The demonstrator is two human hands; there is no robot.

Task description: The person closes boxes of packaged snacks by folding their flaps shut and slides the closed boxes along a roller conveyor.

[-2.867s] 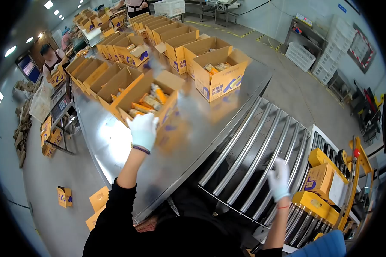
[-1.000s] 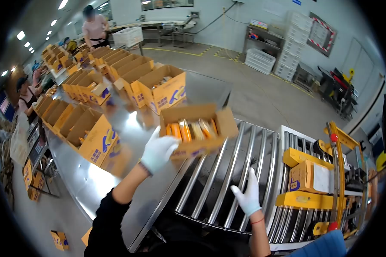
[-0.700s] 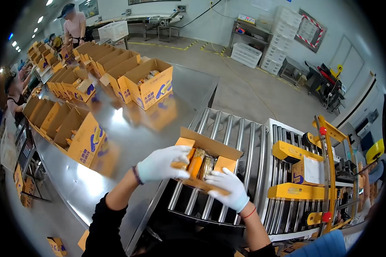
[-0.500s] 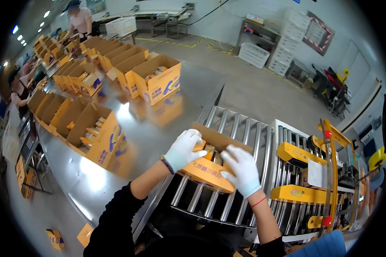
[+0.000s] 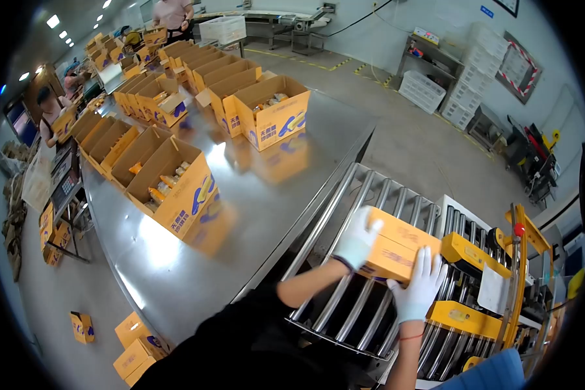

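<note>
A yellow cardboard box (image 5: 396,244) sits on the roller conveyor (image 5: 364,318), its top flaps folded down. My left hand (image 5: 357,240), in a white glove and a little blurred, grips the box's left side. Against the near right corner rests my right hand (image 5: 417,289), also gloved, its fingers reaching over the edge and the thumb on the near side. Between them the two hands hold the box near the yellow-railed machine (image 5: 474,257). The flaps hide whatever the box contains.
On the steel table (image 5: 260,195) stand rows of open boxes, the nearest a box (image 5: 272,117) with wrapped items inside. A yellow-framed gate (image 5: 517,273) rises at the right. Folded boxes (image 5: 136,351) lie low on the left. Other people (image 5: 172,16) stand farther back.
The box's open top has been folded down, covering the wrapped items. Both hands and the box have moved right along the rollers, closer to the machine. My view has turned slightly.
</note>
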